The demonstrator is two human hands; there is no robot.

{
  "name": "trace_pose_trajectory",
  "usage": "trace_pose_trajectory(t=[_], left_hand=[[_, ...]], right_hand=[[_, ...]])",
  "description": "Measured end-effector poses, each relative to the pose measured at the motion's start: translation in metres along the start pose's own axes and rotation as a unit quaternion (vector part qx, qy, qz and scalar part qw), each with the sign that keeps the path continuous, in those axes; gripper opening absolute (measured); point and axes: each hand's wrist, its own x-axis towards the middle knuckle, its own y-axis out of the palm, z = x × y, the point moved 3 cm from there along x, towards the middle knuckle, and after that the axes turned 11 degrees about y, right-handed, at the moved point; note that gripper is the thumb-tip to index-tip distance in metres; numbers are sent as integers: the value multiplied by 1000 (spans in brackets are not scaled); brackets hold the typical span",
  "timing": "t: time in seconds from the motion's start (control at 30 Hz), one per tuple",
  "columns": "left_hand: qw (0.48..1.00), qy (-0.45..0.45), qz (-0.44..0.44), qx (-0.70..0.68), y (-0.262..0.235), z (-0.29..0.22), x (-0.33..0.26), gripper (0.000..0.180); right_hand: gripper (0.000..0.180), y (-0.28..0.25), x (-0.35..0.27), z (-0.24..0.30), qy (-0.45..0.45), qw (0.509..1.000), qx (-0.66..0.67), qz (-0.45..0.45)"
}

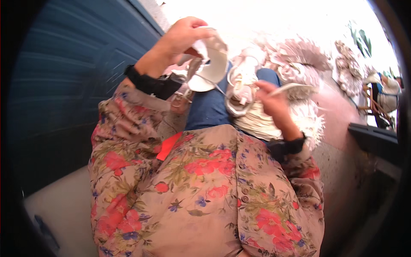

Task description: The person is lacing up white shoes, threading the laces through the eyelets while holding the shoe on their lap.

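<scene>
Gripping a smooth, curved white piece, the left hand; beside a rounded, shoe-like pale form, the right hand (its hold cannot be told).

Strong white light washes out the far side

A dark-blue, ridged, door-like panel fills the left. Pinkish floor spreads at right, turning grey and speckled nearer. Farther right stand a brown wooden furniture frame and a green leafy plant.
</scene>
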Motion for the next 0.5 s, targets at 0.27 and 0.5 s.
trace_pose_trajectory(t=[0.27,0.5], left_hand=[[993,66,44,-85,20,-7,-23,39],[971,-85,-176,-135,-29,236,-55,23]], right_hand=[[30,121,58,25,-172,969,-178,-13],[38,102,58,1,-3,998,31,56]])
